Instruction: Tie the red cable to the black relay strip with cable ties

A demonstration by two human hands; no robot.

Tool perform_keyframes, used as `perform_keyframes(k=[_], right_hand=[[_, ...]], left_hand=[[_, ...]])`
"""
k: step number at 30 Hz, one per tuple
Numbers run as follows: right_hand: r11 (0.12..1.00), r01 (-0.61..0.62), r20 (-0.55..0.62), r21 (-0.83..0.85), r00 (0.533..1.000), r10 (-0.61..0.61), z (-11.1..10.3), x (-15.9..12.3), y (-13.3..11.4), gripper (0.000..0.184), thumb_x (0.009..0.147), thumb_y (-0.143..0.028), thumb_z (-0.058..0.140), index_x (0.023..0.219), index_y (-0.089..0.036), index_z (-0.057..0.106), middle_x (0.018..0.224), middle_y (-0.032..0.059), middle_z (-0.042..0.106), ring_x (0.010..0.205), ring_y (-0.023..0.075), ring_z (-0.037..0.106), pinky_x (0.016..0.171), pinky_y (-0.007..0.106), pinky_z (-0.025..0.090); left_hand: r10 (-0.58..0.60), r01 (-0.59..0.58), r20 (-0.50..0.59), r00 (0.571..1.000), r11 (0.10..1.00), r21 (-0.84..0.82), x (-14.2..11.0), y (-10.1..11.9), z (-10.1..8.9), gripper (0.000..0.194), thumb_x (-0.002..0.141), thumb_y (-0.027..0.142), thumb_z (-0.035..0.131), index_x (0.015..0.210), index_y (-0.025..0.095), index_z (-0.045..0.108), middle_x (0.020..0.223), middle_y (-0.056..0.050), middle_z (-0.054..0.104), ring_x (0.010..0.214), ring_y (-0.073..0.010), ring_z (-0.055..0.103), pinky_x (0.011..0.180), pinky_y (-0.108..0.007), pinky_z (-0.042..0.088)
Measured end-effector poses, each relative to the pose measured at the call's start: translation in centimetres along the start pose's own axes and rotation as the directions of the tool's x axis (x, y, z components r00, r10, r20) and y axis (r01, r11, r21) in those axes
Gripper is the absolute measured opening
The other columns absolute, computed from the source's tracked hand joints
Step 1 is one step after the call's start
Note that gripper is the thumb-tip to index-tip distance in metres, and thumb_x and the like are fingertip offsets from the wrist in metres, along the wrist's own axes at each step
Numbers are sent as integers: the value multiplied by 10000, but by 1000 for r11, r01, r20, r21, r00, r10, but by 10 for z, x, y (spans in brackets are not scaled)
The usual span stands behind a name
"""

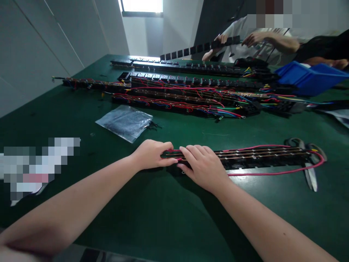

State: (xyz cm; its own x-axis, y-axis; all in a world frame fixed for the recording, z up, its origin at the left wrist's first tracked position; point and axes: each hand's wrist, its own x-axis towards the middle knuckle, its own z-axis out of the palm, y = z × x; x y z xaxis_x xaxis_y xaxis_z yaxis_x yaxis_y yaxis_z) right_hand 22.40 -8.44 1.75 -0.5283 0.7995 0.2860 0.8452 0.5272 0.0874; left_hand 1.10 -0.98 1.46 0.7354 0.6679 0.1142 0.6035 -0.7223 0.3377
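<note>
A long black socket strip (245, 160) with copper-coloured rails along its top lies across the table in front of me. My left hand (151, 154) grips its left end, with thumb and fingers on opposite sides. Close beside it, my right hand (204, 165) is wrapped over the strip from above, its fingertips at the edges. A red wire (275, 171) runs along both sides and loops around the right end. Under that end lies a pair of scissors (311, 176), partly covered by the strip.
Several wired strips (174, 103) lie across the back of the green table (136, 225). A clear plastic bag (125, 122) with small black pieces beside it is nearer. At the back right are a blue bin (305, 78) and another person's hands (253, 38) holding a black strip.
</note>
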Motion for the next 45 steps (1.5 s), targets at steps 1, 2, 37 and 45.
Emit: perform_keyframes(k=[1,2,37,45], right_hand=[[1000,-6,-8,0,1000,6,0,-2,1,436,971,-424,475,1239,-99,585,1131,135,669,992,285,572,831,402,381],[1000,-14,-15,0,1000,14,-1,-5,2,439,973,-421,467,1241,-94,583,1125,139,668,993,285,570,832,404,381],[993,100,-124,67,988,-91,-6,-11,20,353,927,-400,581,1132,-121,647,905,80,675,801,223,560,716,364,398],[986,-6,-9,167,1000,7,-14,-12,13,293,902,-322,555,1105,-128,639,961,101,687,873,236,591,727,360,410]], left_hand=[[-21,21,-14,1000,1000,-5,0,5,1,392,862,589,527,946,221,631,769,-6,695,682,-177,635,578,-260,316],[-41,41,-28,999,999,-11,1,9,3,366,860,568,539,933,222,631,789,-6,698,701,-178,635,583,-261,318],[67,-66,16,998,997,-26,18,28,14,356,912,545,487,869,207,589,751,-7,688,668,-167,640,575,-266,330],[40,-40,-20,999,999,-10,17,28,13,350,909,534,493,832,207,593,753,-7,689,671,-155,630,578,-255,342]])
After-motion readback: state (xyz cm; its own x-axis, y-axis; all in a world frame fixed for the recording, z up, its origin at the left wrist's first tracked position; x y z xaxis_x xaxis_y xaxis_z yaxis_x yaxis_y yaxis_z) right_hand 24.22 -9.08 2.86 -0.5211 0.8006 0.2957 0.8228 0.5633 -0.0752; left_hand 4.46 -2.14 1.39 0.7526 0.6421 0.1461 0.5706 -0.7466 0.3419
